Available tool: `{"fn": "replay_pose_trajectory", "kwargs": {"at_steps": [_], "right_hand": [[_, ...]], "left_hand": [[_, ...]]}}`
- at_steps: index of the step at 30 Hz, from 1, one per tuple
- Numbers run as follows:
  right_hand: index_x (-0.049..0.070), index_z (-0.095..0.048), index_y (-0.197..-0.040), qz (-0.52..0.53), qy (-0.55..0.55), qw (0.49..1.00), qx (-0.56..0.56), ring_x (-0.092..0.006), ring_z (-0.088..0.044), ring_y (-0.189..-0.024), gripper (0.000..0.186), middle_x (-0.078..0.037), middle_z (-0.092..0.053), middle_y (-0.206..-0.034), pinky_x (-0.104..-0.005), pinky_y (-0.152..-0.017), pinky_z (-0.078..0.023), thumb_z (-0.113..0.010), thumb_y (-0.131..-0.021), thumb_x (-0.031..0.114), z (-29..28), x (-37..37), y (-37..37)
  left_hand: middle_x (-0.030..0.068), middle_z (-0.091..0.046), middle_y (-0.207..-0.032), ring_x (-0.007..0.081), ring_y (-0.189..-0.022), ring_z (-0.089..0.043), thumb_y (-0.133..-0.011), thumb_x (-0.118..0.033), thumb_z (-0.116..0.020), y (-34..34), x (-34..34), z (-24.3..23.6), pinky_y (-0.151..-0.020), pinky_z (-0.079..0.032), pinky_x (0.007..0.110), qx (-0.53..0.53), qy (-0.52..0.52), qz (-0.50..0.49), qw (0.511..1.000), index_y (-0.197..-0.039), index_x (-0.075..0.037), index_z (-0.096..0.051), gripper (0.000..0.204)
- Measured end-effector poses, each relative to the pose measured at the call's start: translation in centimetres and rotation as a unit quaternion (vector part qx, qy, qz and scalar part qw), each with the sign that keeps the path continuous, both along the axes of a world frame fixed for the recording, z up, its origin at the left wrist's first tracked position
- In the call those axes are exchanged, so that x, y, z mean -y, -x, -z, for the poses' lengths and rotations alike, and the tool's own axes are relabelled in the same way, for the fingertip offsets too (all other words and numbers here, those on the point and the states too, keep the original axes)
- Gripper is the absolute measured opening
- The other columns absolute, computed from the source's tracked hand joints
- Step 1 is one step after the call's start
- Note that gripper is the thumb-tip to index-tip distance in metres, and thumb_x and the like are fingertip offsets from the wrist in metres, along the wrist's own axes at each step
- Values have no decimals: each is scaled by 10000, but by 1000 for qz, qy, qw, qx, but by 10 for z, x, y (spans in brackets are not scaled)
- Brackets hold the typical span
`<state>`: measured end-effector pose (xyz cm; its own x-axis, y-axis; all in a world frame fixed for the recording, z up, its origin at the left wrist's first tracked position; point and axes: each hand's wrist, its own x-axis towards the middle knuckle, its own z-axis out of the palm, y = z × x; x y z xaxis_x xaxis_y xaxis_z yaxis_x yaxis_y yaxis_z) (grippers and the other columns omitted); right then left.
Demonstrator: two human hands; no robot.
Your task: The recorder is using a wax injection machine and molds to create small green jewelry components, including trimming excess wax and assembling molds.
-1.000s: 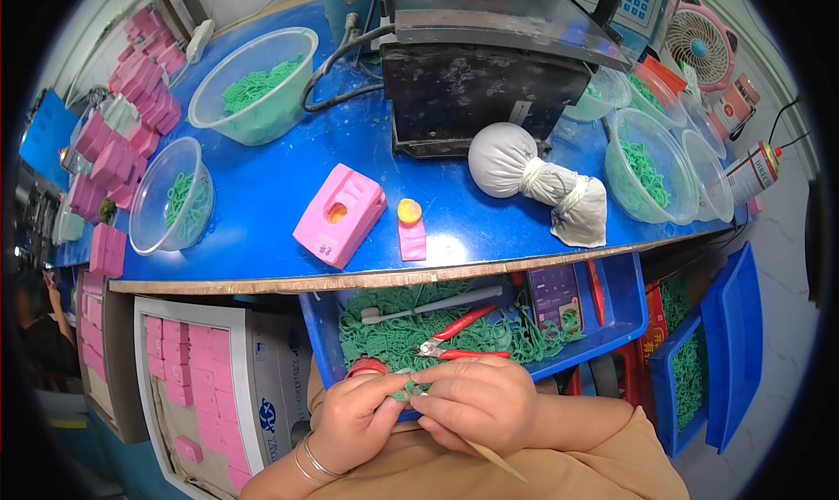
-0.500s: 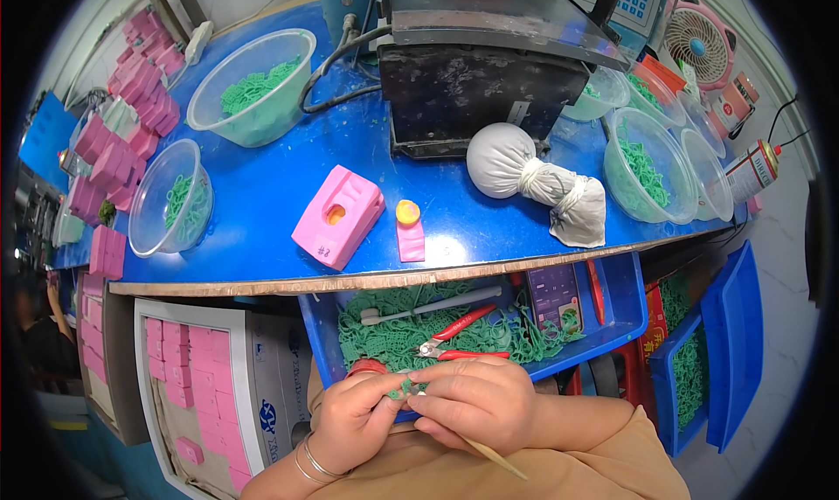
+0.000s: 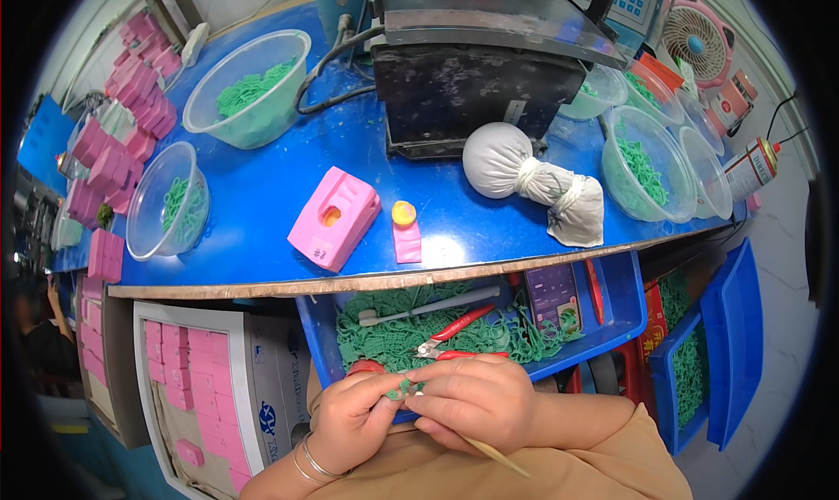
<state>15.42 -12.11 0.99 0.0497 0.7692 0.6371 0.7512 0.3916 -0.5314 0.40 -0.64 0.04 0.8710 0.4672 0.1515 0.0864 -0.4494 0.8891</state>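
Over the near edge of the blue tray, both hands meet at a small green piece (image 3: 398,391), mostly covered by fingers. My left hand (image 3: 354,417) pinches it between thumb and fingertips. My right hand (image 3: 476,399) is closed around a thin tan stick-like tool (image 3: 496,456), whose tapered end points down toward my lap. A small white bit shows at the right fingertips; I cannot tell whether it belongs to the tool. Just beyond, the blue tray (image 3: 625,312) holds green wax-like strands (image 3: 376,329), red-handled nippers (image 3: 459,325), a toothbrush (image 3: 428,308) and a phone (image 3: 553,299).
On the blue table (image 3: 253,185) are a pink mould block (image 3: 336,220), a small pink piece with a yellow top (image 3: 406,238), a tied white cloth pouch (image 3: 502,163) and clear bowls (image 3: 170,207) of green strands. A black machine (image 3: 472,98) stands behind. Pink blocks (image 3: 205,386) fill a box at left.
The view has shifted very slightly, so the table things sit a little further left. Both hands keep nearly the same grip, with the green piece turned slightly between the fingertips.
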Motion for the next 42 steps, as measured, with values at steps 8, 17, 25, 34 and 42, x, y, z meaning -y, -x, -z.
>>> {"fn": "replay_pose_trajectory", "kwargs": {"at_steps": [8,17,25,34,42], "right_hand": [[21,-598,-909,6,11,1000,-22,-230,-636,-789,259,-94,-627,-872,-315,-586,-511,-703,-696,123,1,-1,0],[34,-600,-905,-6,30,996,-83,-223,-618,-689,235,-82,-622,-823,-311,-577,-483,-703,-710,117,-5,7,-8],[44,-521,-768,-268,308,907,-105,-316,-552,-613,140,-130,-562,-706,-393,-546,-442,-588,-788,165,-13,7,-4],[23,-538,-832,-434,259,754,-420,-218,-545,-692,141,-87,-555,-749,-330,-614,-420,-522,-885,152,-16,3,-11],[5,-566,-938,-401,244,778,-417,-202,-524,-778,101,-86,-542,-861,-291,-641,-408,-490,-905,63,-6,3,-7]], "left_hand": [[130,-640,-764,238,-655,-623,-787,-11,-620,-1,-1,-1,-581,-487,288,-2,-12,-2,1000,-948,14,-638,164],[104,-648,-763,167,-648,-633,-800,20,-595,-1,2,-5,-582,-493,257,-55,70,-26,996,-961,7,-641,168],[113,-618,-848,106,-653,-616,-838,7,-569,-2,5,-1,-468,-460,186,-34,133,-67,988,-939,32,-637,124],[97,-630,-776,123,-637,-631,-843,16,-565,-2,6,-2,-499,-467,206,-30,124,-63,990,-961,21,-627,133],[91,-628,-754,124,-629,-621,-828,18,-576,-3,5,0,-508,-463,213,-27,119,-65,990,-955,17,-633,139]]}}
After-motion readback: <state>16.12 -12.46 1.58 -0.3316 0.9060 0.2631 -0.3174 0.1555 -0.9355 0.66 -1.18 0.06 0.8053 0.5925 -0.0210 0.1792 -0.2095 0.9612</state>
